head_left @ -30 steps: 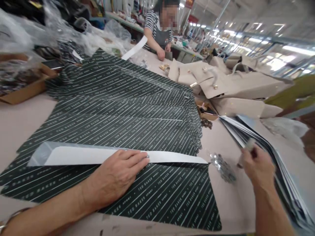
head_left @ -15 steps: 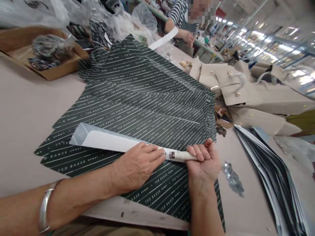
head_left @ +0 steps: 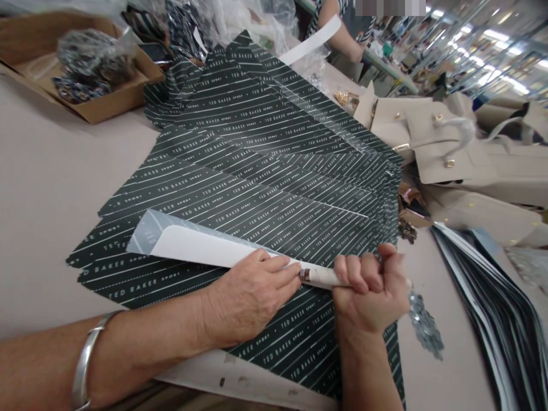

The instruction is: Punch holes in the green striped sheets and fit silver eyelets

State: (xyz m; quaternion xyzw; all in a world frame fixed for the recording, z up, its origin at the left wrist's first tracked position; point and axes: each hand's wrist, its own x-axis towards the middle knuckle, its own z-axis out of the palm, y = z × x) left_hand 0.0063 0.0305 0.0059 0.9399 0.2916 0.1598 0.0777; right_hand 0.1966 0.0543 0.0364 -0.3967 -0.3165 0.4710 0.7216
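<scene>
A long white strip with a translucent film end lies across dark green printed sheets. My left hand is closed over the strip, its fingers pressed together and the thumb hidden. Just beyond those fingertips is the metal end of a tool with a white, wrapped-looking handle. Around this handle my right hand is closed, thumb raised. The tool's tip is hidden against the strip and the left fingertips, so I cannot tell its kind.
Small flat metal pieces lie right of the sheets, beside a stack of dark strips. Beige bags stand at the back right. A cardboard box holds plastic-wrapped parts. Across the table is another person's arm.
My right fist has tilted and moved slightly right with the tool. The tool's metal end now sits closer to my left fingertips. The whole view has shifted a little.
</scene>
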